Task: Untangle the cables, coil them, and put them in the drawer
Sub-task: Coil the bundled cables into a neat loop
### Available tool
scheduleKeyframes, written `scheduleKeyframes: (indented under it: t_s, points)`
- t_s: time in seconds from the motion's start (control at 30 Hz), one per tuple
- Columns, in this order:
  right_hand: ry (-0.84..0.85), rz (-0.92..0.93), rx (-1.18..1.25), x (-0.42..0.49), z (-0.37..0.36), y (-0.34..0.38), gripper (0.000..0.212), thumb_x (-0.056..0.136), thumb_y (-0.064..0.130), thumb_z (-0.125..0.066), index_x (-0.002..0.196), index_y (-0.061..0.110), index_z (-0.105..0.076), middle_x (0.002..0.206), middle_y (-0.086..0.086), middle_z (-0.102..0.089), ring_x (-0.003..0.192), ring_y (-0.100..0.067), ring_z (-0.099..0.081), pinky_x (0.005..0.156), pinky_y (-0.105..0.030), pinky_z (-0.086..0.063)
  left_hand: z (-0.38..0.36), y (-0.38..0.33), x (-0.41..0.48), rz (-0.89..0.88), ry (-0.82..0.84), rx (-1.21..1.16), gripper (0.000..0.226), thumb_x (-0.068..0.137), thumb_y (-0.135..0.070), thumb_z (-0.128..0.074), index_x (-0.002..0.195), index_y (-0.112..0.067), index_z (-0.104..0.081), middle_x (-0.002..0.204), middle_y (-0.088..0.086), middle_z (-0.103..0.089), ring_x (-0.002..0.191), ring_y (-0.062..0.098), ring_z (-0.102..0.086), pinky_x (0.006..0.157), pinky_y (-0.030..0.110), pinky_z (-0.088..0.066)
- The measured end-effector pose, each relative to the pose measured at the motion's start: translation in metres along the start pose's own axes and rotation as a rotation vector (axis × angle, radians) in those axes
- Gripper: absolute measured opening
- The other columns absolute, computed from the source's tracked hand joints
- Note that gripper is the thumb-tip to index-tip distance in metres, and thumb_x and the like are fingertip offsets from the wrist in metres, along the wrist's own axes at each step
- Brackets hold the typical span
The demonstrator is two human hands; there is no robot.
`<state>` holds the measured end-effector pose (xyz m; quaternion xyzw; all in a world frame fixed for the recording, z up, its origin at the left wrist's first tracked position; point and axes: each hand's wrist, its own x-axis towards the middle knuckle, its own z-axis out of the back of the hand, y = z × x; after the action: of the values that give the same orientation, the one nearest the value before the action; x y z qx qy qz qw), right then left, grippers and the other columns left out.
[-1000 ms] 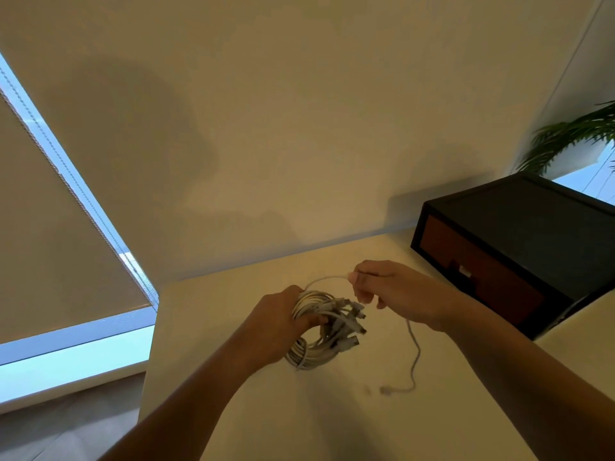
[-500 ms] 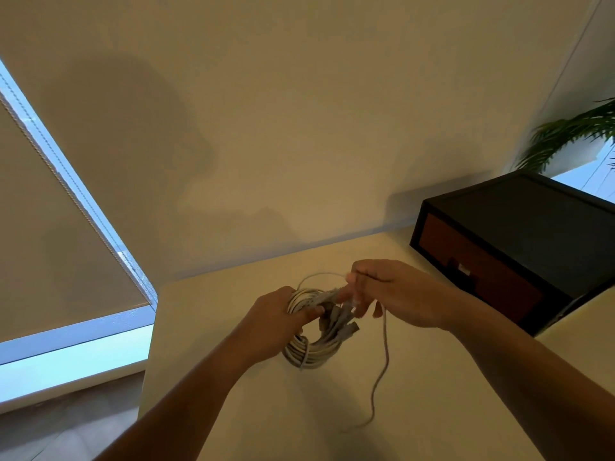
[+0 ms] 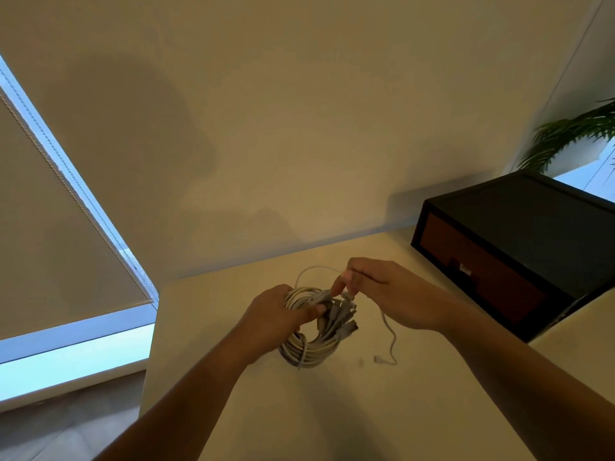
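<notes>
On a pale cream tabletop (image 3: 233,410) against a beige wall; drawn beige roller blind (image 3: 66,247) at left, black box with a brown drawer front (image 3: 482,261) at right. At centre, left hand (image 3: 276,314) curled round a coiled bundle of grey-white cables (image 3: 309,351); right hand (image 3: 382,291) pinching a thin white loose cable (image 3: 389,327) at the bundle's top, with its tail down on the table.
</notes>
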<state>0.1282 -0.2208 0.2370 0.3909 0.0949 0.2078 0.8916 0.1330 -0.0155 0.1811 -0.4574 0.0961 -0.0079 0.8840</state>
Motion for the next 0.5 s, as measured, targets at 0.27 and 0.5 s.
scheduleKeyframes:
  t_s: [0.27, 0.5]
  points:
    - [-0.078, 0.035, 0.105, 0.003, 0.002, -0.010, 0.031, 0.103, 0.017, -0.038, 0.094, 0.002, -0.064, 0.086, 0.002, -0.062, 0.080, -0.002, -0.054, 0.072, -0.012, -0.042, 0.002, -0.007, -0.001, 0.057, 0.032, -0.144, 0.040, 0.078, -0.047, -0.071, 0.090, -0.011, -0.060, 0.068, 0.001, -0.059, 0.058, 0.011, -0.057, 0.053, 0.024, -0.041]
    - [-0.005, -0.017, 0.097, 0.002, 0.002, -0.016, 0.034, 0.103, 0.025, -0.036, 0.097, 0.005, -0.063, 0.098, 0.010, -0.069, 0.091, 0.000, -0.060, 0.078, -0.015, -0.047, 0.001, -0.005, -0.002, 0.063, 0.020, -0.273, 0.034, 0.075, -0.033, -0.078, 0.094, -0.011, -0.060, 0.073, 0.000, -0.063, 0.056, 0.010, -0.056, 0.055, 0.024, -0.044]
